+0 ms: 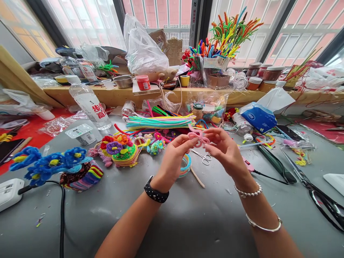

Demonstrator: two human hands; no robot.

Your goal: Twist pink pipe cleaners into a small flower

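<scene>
Between my two hands, raised over the middle of the table, is a pink pipe-cleaner flower [198, 139] with looped petals. My left hand [174, 157] pinches its left side between thumb and fingers. On the other side, the fingertips of my right hand [224, 150] close on a right-hand petal. Below the flower, a ring of blue and yellow pipe cleaner [185, 165] sits partly hidden behind my left hand. Small silver scissors [205, 158] lie between the hands, with a thin beige stick [197, 178] nearer to me.
A bundle of pastel pipe cleaners [161, 122] lies behind my hands. Blue fuzzy flowers [53, 163] and a flower-topped pipe-cleaner cake [123, 154] stand left, near a water bottle [90, 104]. Large black scissors [319, 197] and a blue tissue pack [258, 116] are at right.
</scene>
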